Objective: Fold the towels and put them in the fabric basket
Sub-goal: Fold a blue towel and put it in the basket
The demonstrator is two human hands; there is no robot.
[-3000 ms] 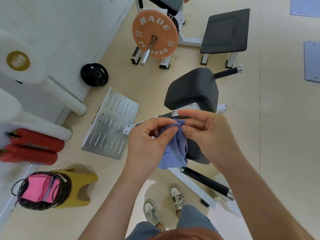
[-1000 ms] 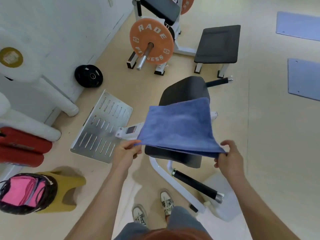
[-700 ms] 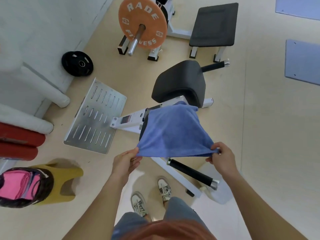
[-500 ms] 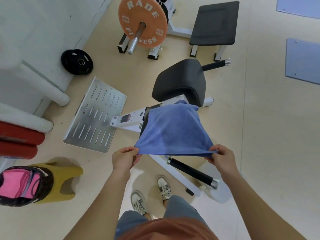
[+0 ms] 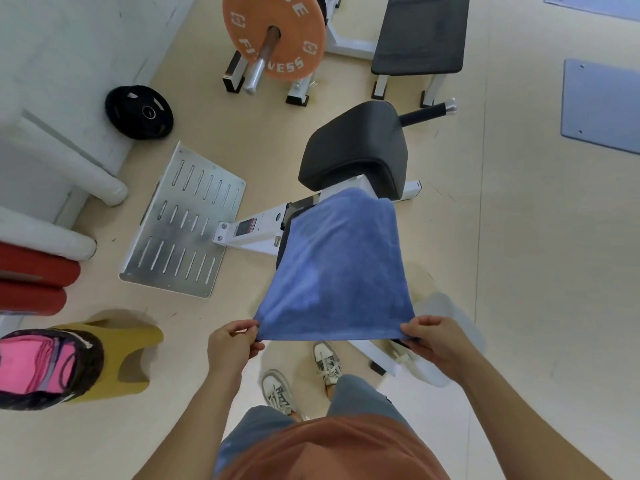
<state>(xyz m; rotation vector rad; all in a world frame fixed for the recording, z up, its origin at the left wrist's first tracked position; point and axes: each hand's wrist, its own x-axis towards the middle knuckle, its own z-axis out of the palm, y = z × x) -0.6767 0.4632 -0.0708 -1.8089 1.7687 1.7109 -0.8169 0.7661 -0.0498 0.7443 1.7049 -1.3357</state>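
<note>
A blue towel [image 5: 337, 271] is stretched flat in front of me, its far edge resting over the seat of a gym machine. My left hand [image 5: 232, 344] pinches the near left corner and my right hand [image 5: 434, 342] pinches the near right corner. The fabric basket [image 5: 114, 362], mustard yellow with a dark rim, stands on the floor at the lower left. Folded pink towels [image 5: 33, 362] lie inside it.
A black padded seat [image 5: 353, 150] on a white frame stands just beyond the towel, with a slotted metal footplate [image 5: 187, 223] to its left. An orange weight plate [image 5: 277, 32], a black weight plate [image 5: 138, 112], a black bench [image 5: 420, 32] and red rolls [image 5: 34, 282] surround me.
The bunched towel has been opened out and spread wide between both hands. Over the last second the hands drew the near edge down and towards me, and the far edge settled onto the seat.
</note>
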